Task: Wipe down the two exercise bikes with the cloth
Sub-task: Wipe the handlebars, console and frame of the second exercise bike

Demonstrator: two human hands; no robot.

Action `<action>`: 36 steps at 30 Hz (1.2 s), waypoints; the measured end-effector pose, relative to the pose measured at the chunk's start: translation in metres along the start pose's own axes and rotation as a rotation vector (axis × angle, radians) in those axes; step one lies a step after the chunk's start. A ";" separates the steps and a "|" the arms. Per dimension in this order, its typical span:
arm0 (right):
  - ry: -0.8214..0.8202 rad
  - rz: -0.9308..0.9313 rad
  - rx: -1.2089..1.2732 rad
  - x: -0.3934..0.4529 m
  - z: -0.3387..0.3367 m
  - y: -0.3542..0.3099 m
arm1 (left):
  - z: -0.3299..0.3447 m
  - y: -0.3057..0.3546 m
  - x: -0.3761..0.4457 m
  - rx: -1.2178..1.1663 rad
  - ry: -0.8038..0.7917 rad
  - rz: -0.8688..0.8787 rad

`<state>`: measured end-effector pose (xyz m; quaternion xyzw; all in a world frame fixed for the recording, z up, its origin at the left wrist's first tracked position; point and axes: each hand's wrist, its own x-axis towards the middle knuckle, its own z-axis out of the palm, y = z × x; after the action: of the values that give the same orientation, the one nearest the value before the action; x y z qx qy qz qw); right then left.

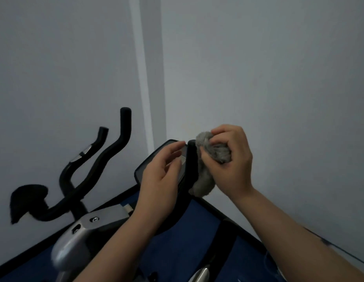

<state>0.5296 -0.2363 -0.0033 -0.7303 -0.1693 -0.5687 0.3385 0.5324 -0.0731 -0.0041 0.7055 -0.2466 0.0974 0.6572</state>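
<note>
A fluffy grey cloth (205,180) is bunched in my right hand (230,157) and pressed against the right side of a black upright handlebar grip (192,163) of the near exercise bike. My left hand (162,174) hovers with its fingers apart over the bike's black console screen (148,165), holding nothing. To the left stands the other bike's black curved handlebar (108,151) above a silver frame (79,237). The lower part of the near bike is hidden behind my arms.
Pale grey walls meet in a corner (154,78) right behind the bikes. A blue floor mat with black edging (199,231) lies below. A black rounded pad (26,198) sticks out at the far left.
</note>
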 end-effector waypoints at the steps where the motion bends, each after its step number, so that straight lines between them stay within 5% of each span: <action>1: -0.015 -0.045 0.031 -0.004 0.004 0.004 | 0.003 -0.001 -0.001 -0.015 -0.009 -0.001; 9: -0.045 -0.226 0.057 -0.019 0.016 0.019 | 0.012 -0.014 -0.011 -0.283 -0.041 -0.172; 21: -0.049 -0.214 0.010 -0.043 0.018 0.022 | 0.012 -0.019 -0.021 -0.203 -0.109 -0.150; 26: -0.188 -0.212 0.063 -0.054 0.007 0.025 | 0.011 -0.020 -0.026 -0.266 -0.152 -0.106; 33: -0.618 -0.299 -0.001 -0.052 -0.022 0.020 | -0.003 -0.018 -0.031 -0.197 -0.233 -0.120; 36: -0.588 -0.347 -0.040 -0.021 -0.035 0.008 | -0.017 -0.025 -0.036 -0.093 -0.296 -0.168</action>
<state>0.5041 -0.2632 -0.0212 -0.8299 -0.3701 -0.3861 0.1589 0.5163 -0.0482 -0.0408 0.6990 -0.2849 -0.0744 0.6516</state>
